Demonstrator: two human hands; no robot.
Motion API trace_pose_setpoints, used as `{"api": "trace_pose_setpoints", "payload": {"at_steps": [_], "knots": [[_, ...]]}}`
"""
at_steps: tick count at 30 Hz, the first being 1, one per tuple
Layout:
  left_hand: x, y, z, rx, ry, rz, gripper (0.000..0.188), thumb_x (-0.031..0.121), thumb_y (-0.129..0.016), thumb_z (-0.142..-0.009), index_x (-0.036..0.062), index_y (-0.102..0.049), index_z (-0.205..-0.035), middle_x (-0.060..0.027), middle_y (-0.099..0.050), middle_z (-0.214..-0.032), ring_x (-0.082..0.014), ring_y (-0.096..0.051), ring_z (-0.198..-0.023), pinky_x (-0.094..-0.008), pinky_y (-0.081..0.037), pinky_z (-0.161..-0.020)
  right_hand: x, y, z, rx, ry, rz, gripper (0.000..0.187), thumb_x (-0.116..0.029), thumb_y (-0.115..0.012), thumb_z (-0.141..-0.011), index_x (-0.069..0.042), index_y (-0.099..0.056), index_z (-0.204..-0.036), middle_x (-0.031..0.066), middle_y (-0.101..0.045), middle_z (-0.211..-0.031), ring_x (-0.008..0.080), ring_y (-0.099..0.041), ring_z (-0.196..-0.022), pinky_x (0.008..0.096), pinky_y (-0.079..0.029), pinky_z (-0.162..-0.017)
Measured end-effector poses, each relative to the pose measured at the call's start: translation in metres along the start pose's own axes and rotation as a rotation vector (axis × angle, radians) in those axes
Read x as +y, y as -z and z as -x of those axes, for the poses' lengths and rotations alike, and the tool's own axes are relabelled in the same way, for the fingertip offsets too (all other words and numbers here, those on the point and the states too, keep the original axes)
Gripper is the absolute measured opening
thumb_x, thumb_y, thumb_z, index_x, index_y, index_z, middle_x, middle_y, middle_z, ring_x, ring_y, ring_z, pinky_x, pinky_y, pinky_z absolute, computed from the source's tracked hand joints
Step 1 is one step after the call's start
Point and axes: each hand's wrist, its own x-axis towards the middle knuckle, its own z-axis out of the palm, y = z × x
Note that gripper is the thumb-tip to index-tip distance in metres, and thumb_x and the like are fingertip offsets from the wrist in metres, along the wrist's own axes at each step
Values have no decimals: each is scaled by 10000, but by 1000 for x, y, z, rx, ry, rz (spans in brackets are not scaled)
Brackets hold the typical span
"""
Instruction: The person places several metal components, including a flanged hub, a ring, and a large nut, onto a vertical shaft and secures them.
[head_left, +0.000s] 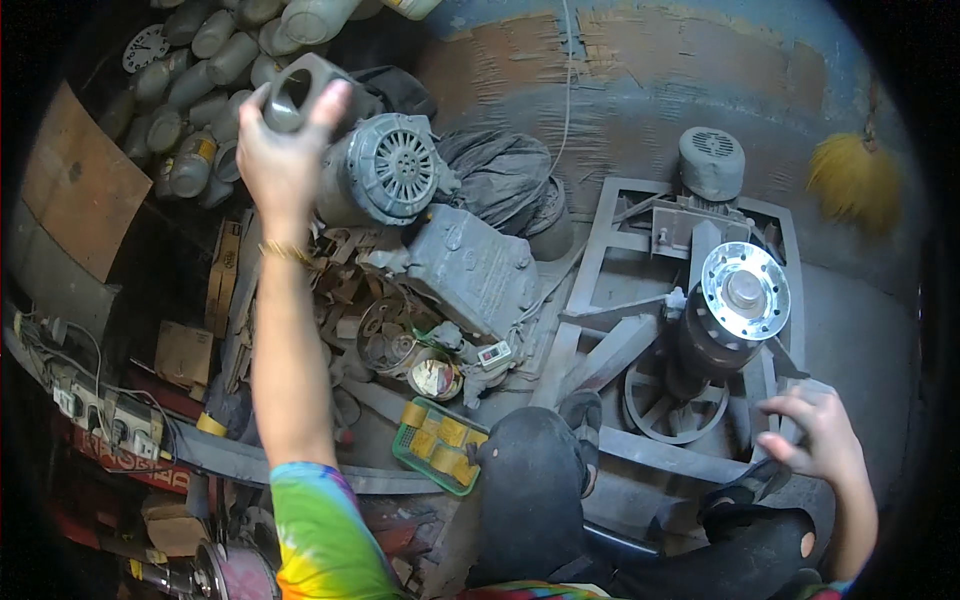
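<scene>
Head view: the left hand (280, 160) is raised with its fingers wrapped around one grey hollow metal sleeve (295, 92), held up in front of a heap of dusty plastic bottles (215, 60), too many to count. Just right of it lies one ribbed grey electric motor (385, 170). The right hand (820, 435) hangs half open, fingers spread, gripping nothing, near one dark motor with a shiny round flange (745, 290) on a grey steel frame (620, 250)
</scene>
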Motion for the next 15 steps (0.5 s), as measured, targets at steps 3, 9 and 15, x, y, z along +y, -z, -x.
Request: {"api": "trace_pose_setpoints", "payload": {"at_steps": [3,9,15], "knots": [[-69,-42,-58,-88,299,-122,960,693,-764,-597,-91,-616,-1131,-270,-655,-1114,-358,-632,-1066,-406,-453,-967,35,-9,77,420,-446,-200,273,-183,-655,-863,33,-635,-1030,120,-647,-879,199,-616,-778,317,-487,-728],[-147,-93,-53,-342,522,-333,991,719,-720,-619,-103,-611,-1162,-307,-594,-1218,-389,-564,-1193,-421,-422,-1021,150,-197,396,677,-1022,-40,212,-137,-528,-966,66,-589,-975,105,-631,-957,190,-579,-872,336,-467,-800],[-155,-89,-63,-576,465,-476,1056,801,-656,-613,-111,-623,-1145,-307,-582,-1240,-374,-555,-1213,-423,-428,-1008,45,-316,460,374,-1908,-97,236,-170,-541,-934,55,-595,-979,161,-637,-942,277,-594,-887,376,-474,-794]]}}
